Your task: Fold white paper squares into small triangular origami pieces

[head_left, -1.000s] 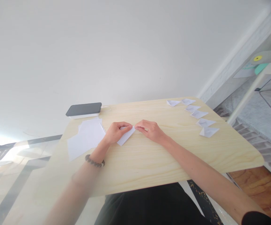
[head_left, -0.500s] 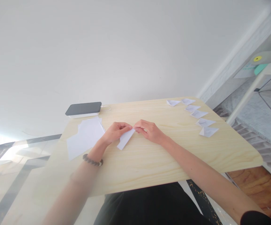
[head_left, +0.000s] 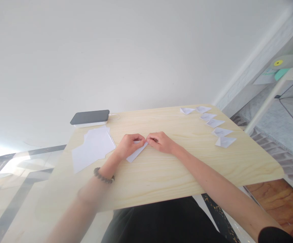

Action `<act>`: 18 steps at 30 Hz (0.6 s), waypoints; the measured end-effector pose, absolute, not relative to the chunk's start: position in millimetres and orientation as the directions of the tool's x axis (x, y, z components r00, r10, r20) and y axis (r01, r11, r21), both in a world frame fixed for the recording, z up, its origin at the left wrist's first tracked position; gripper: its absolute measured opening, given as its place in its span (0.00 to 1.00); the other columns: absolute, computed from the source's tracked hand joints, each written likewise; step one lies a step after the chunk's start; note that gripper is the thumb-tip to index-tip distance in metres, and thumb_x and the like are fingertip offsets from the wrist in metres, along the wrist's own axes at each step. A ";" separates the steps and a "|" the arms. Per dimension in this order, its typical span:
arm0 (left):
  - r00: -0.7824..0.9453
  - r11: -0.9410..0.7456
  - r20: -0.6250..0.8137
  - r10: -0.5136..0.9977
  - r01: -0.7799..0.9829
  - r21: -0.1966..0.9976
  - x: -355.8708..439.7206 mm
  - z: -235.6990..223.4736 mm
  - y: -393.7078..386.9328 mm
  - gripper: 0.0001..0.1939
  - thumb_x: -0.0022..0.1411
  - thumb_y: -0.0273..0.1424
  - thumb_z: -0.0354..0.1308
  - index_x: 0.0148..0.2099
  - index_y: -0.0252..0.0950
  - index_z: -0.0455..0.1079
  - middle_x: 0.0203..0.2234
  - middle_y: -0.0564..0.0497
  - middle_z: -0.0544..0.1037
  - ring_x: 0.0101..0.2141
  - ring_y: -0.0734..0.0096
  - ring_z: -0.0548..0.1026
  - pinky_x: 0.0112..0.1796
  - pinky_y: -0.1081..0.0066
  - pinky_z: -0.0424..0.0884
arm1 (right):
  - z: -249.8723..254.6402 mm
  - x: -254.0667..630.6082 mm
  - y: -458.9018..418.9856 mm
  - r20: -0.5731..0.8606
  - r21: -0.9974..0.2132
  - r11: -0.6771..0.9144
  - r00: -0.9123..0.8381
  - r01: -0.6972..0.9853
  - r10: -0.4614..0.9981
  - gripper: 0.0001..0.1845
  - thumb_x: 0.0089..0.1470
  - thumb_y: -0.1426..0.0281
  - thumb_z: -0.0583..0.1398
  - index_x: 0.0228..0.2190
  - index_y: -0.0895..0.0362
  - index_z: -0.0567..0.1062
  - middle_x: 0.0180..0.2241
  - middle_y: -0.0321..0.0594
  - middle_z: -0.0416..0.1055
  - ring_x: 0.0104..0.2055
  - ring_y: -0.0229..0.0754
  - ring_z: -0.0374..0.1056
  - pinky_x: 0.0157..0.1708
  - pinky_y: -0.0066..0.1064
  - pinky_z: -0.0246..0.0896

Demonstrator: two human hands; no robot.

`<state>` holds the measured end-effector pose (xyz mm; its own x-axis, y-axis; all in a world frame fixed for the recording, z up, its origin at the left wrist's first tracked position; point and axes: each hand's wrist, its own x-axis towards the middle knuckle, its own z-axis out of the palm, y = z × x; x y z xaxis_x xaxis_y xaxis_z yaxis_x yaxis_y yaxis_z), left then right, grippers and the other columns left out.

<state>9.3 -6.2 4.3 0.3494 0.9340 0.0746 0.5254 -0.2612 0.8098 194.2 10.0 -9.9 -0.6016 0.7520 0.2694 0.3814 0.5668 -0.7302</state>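
A narrow folded strip of white paper (head_left: 136, 154) slants over the middle of the table, its lower end pointing towards me. My left hand (head_left: 130, 145) is closed on its upper part, thumb and fingers pinched together. Right beside it, my right hand (head_left: 161, 142) pinches the paper's upper tip between thumb and fingertips. The fingertips of both hands almost meet there and hide the tip. A dark beaded bracelet (head_left: 104, 176) circles my left wrist.
Loose white paper sheets (head_left: 92, 147) lie left of my hands. Behind them a black-topped phone-like device (head_left: 90, 116) has a white cable. Several folded paper pieces (head_left: 225, 142) line the right side of the wooden table (head_left: 171, 175). A wall rises behind.
My left hand has shifted slightly right along the paper and covers more of its upper part. My right hand has moved slightly down, its fingers still at the tip.
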 end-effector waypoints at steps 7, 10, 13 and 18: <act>0.379 -0.211 0.016 0.925 0.481 0.851 4.0 5.4 -2.5 0.16 0.54 0.41 0.50 0.31 0.33 0.71 0.25 0.51 0.74 0.25 0.74 0.68 0.24 0.77 0.62 | -4.9 197.4 10.1 0.102 -0.825 0.425 -0.642 0.372 0.760 0.13 0.54 0.66 0.49 0.27 0.60 0.70 0.23 0.35 0.67 0.20 0.30 0.54 0.21 0.23 0.49; 0.381 -0.194 -0.001 0.925 0.473 0.859 2.2 6.1 -1.9 0.17 0.54 0.42 0.51 0.31 0.33 0.71 0.25 0.51 0.73 0.24 0.76 0.66 0.22 0.77 0.61 | -1.9 200.4 11.2 0.071 -0.849 0.395 -0.665 0.351 0.743 0.13 0.53 0.67 0.50 0.28 0.59 0.71 0.25 0.36 0.69 0.22 0.31 0.57 0.23 0.24 0.52; 0.388 -0.176 -0.020 0.922 0.462 0.869 1.5 6.7 -2.0 0.17 0.54 0.42 0.51 0.32 0.33 0.71 0.24 0.51 0.73 0.23 0.77 0.66 0.22 0.78 0.60 | -0.7 201.2 11.9 0.063 -0.870 0.371 -0.672 0.325 0.738 0.11 0.52 0.68 0.51 0.28 0.59 0.72 0.25 0.36 0.69 0.23 0.31 0.58 0.24 0.24 0.53; 0.408 -0.187 -0.016 0.913 0.453 0.872 2.3 6.8 -2.7 0.17 0.53 0.42 0.51 0.31 0.33 0.71 0.24 0.51 0.73 0.23 0.77 0.65 0.22 0.77 0.60 | -2.0 197.3 9.9 0.078 -0.860 0.377 -0.642 0.343 0.763 0.10 0.51 0.67 0.53 0.26 0.59 0.71 0.22 0.34 0.68 0.21 0.30 0.56 0.22 0.23 0.50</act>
